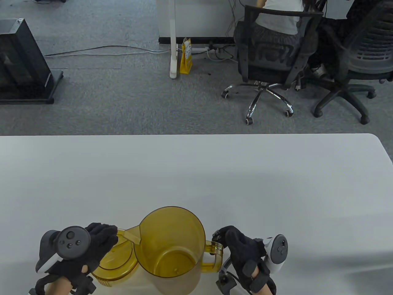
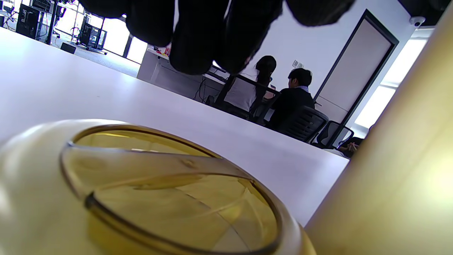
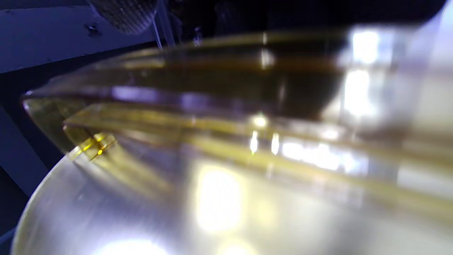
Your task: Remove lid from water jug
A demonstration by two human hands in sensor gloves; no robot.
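Observation:
The yellow see-through water jug [image 1: 172, 245] stands upright at the table's near edge, its top uncovered. Its lid [image 1: 118, 264] lies flat on the table just left of the jug. My left hand [image 1: 103, 235] reaches over the lid's far rim with its fingers stretched out. In the left wrist view the fingertips [image 2: 198, 42] hang above the lid [image 2: 159, 191] with a gap between, and the jug wall [image 2: 400, 177] fills the right side. My right hand [image 1: 225, 241] curls round the jug handle [image 1: 213, 256]. The right wrist view is a blurred close-up of the jug [image 3: 226, 141].
The white table [image 1: 215, 178] stretches far beyond the jug. Behind its far edge are grey carpet, office chairs [image 1: 270, 58] with a seated person, a desk leg [image 1: 173, 40] and a black cabinet [image 1: 21, 61] at the left.

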